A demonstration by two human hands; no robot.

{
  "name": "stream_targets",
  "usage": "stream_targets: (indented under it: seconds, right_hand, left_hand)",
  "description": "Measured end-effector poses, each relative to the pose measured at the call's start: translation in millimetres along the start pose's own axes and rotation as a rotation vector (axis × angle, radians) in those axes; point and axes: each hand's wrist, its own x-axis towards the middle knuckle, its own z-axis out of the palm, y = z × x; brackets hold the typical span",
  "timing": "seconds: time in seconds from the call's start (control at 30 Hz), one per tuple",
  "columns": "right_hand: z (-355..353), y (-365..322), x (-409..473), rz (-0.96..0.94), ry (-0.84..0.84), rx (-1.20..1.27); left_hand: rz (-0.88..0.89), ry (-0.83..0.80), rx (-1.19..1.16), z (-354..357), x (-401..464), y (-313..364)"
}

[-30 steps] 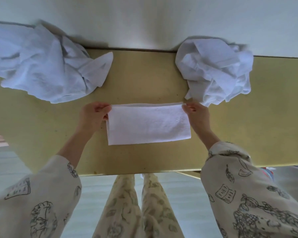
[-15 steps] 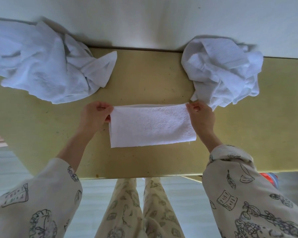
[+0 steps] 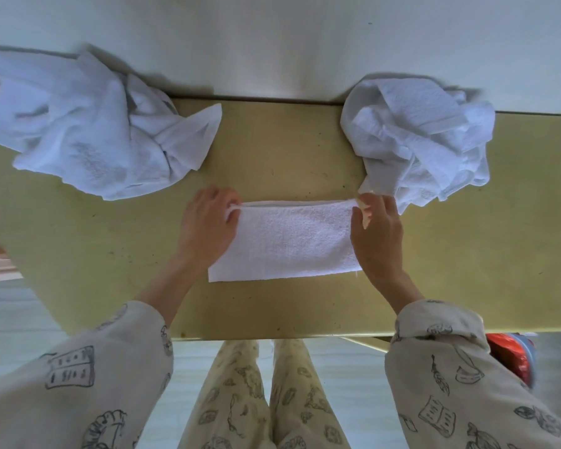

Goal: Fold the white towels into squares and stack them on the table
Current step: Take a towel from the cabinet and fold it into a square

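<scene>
Here, at upper left, a crumpled towel heap (image 3: pixel 88 131) waits on the yellow table (image 3: pixel 78 247). At centre lies the folded towel strip (image 3: pixel 289 241): the left hand (image 3: pixel 208 228) pinches its far left corner, the right hand (image 3: pixel 378 234) pinches the far right end. At upper right sits another crumpled towel pile (image 3: pixel 418 137). A good square likely needs one end carried across, edges matched, then pressed flat.

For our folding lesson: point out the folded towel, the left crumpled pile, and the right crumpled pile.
folded towel (image 3: pixel 289 244), head view, flat middle.
left crumpled pile (image 3: pixel 88 137), head view, centre.
right crumpled pile (image 3: pixel 421 137), head view, centre.
</scene>
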Motion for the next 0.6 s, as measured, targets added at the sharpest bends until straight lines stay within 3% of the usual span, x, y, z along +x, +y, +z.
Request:
stream_targets:
  seconds: [0.1, 0.2, 0.3, 0.6]
  right_hand:
    - [5, -6, 8, -0.259, 0.006, -0.096]
    - [11, -14, 25, -0.413, -0.156, -0.132]
    - [19, -18, 35, -0.421, -0.327, -0.145]
    - [22, -22, 44, -0.378, -0.516, -0.199]
  left_hand:
    - [0.129, -0.046, 0.024, 18, 10, 17]
    - [0.146, -0.045, 0.039, 27, 18, 29]
    - [0.151, -0.071, 0.051, 29, 22, 32]
    - [0.125, -0.150, 0.089, 27, 27, 34]
